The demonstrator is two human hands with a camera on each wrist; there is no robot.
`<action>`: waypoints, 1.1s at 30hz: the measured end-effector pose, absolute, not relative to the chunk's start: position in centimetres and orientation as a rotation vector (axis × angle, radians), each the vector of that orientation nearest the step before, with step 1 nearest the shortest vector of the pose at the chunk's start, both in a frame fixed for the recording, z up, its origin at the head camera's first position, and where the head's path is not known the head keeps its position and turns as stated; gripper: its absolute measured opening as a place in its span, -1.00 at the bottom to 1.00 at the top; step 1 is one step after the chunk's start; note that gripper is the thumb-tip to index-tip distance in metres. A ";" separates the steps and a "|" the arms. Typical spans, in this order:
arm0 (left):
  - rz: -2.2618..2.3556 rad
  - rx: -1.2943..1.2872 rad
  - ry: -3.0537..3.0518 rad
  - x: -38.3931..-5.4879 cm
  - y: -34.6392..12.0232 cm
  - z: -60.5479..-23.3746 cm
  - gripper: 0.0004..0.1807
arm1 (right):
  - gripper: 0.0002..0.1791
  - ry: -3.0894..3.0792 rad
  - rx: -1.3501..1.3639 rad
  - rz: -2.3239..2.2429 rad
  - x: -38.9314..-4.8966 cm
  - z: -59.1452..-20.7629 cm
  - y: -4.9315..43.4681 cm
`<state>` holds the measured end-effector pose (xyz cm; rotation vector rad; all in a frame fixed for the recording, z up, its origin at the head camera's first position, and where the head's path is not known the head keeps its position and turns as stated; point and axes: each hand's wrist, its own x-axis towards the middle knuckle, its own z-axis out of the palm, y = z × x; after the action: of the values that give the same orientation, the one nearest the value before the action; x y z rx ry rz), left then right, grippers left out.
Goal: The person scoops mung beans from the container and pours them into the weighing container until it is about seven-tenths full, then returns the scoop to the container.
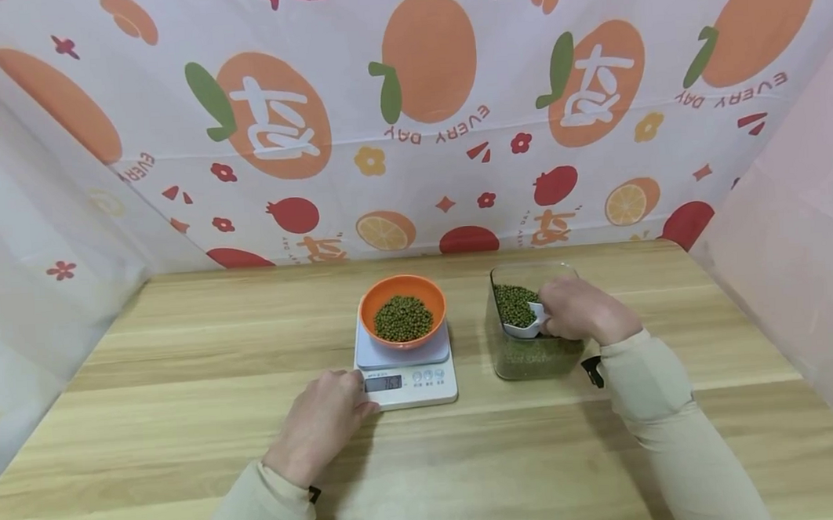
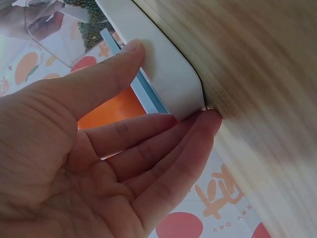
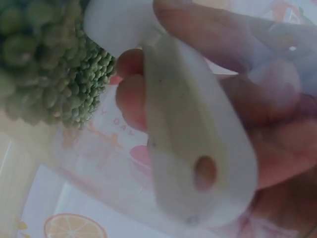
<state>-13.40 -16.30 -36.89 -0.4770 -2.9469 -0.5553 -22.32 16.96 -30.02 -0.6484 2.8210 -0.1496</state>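
A white kitchen scale carries an orange bowl part-filled with green mung beans. My left hand holds the scale's near left corner, thumb on the front edge and fingertips at the side, as the left wrist view shows. To the right, a clear container holds more mung beans. My right hand reaches into it, gripping a white scoop by its handle. Up close in the right wrist view, the scoop's handle lies between thumb and fingers.
The wooden table runs up to a fruit-print curtain at the back. Pale curtains stand at both sides. The container's tall walls surround the right hand's fingers. A gap of bare table separates scale and container.
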 end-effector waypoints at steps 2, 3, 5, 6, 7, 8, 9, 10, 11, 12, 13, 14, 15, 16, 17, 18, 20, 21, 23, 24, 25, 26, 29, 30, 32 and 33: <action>-0.552 -0.475 -2.944 -13.4 -16.3 -36.9 -0.75 | -0.74 2.820 -0.642 -0.162 -22.3 -30.1 17.0; -0.549 -0.477 -2.940 -13.4 -16.3 -37.0 -0.75 | -0.74 2.823 -0.638 -0.167 -22.4 -30.1 17.0; -0.548 -0.479 -2.934 -13.4 -16.3 -36.9 -0.74 | -0.77 2.820 -0.620 -0.182 -22.3 -30.0 17.1; -0.547 -0.480 -2.930 -13.5 -16.3 -36.9 -0.74 | -0.78 2.820 -0.614 -0.183 -22.3 -29.9 17.1; -0.547 -0.481 -2.929 -13.5 -16.3 -36.9 -0.74 | -0.78 2.819 -0.612 -0.180 -22.3 -29.9 17.1; -0.547 -0.481 -2.930 -13.5 -16.3 -36.9 -0.74 | -0.79 2.820 -0.611 -0.177 -22.3 -29.8 17.1; -0.547 -0.482 -2.932 -13.5 -16.3 -36.9 -0.74 | -0.79 2.821 -0.610 -0.175 -22.2 -29.8 17.1; -0.547 -0.482 -2.935 -13.5 -16.3 -36.9 -0.74 | -0.79 2.819 -0.608 -0.175 -22.1 -29.7 17.1; -0.546 -0.483 -2.935 -13.5 -16.3 -36.8 -0.74 | -0.78 2.819 -0.610 -0.170 -22.1 -29.7 17.1; -0.545 -0.483 -2.936 -13.5 -16.2 -36.8 -0.74 | -0.78 2.822 -0.613 -0.168 -22.0 -29.6 17.1; -0.546 -0.482 -2.938 -13.5 -16.2 -36.8 -0.74 | -0.78 2.824 -0.615 -0.167 -21.9 -29.6 17.2; -0.546 -0.483 -2.939 -13.4 -16.2 -36.8 -0.74 | -0.77 2.827 -0.619 -0.165 -21.9 -29.5 17.2; -0.546 -0.482 -2.939 -13.4 -16.2 -36.8 -0.74 | -0.77 2.829 -0.622 -0.164 -21.8 -29.5 17.2; -0.546 -0.482 -2.938 -13.4 -16.2 -36.8 -0.74 | -0.77 2.831 -0.627 -0.161 -21.8 -29.4 17.2; -0.546 -0.483 -2.935 -13.4 -16.2 -36.9 -0.74 | -0.77 2.834 -0.633 -0.159 -21.8 -29.4 17.3; -0.546 -0.482 -2.934 -13.4 -16.3 -36.9 -0.74 | -0.78 2.837 -0.639 -0.158 -21.7 -29.4 17.3; -0.546 -0.484 -2.932 -13.4 -16.3 -36.9 -0.74 | -0.78 2.843 -0.651 -0.157 -21.7 -29.4 17.3; -0.544 -0.485 -2.931 -13.4 -16.3 -37.0 -0.74 | -0.78 2.846 -0.657 -0.156 -21.7 -29.4 17.4; -0.541 -0.488 -2.930 -13.4 -16.3 -37.0 -0.74 | -0.78 2.853 -0.667 -0.156 -21.7 -29.4 17.4; -0.541 -0.489 -2.931 -13.3 -16.3 -37.0 -0.74 | -0.78 2.855 -0.667 -0.158 -21.7 -29.4 17.4; -0.540 -0.490 -2.930 -13.3 -16.3 -37.0 -0.74 | -0.78 2.855 -0.668 -0.158 -21.7 -29.4 17.4; -0.539 -0.492 -2.927 -13.3 -16.3 -37.1 -0.74 | -0.77 2.855 -0.666 -0.159 -21.7 -29.4 17.4; -0.538 -0.495 -2.918 -13.2 -16.4 -37.1 -0.74 | -0.77 2.854 -0.663 -0.162 -21.7 -29.3 17.4; -0.537 -0.497 -2.915 -13.2 -16.4 -37.1 -0.74 | -0.78 2.855 -0.660 -0.163 -21.7 -29.2 17.4; -0.535 -0.498 -2.913 -13.2 -16.4 -37.1 -0.74 | -0.78 2.863 -0.669 -0.162 -21.7 -29.2 17.4; -0.534 -0.497 -2.914 -13.2 -16.4 -37.1 -0.74 | -0.79 2.867 -0.672 -0.163 -21.6 -29.1 17.4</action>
<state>-13.19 -16.38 -37.13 -0.4972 -2.9138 -0.5341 -21.65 17.40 -29.12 -0.6720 2.8669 -0.1626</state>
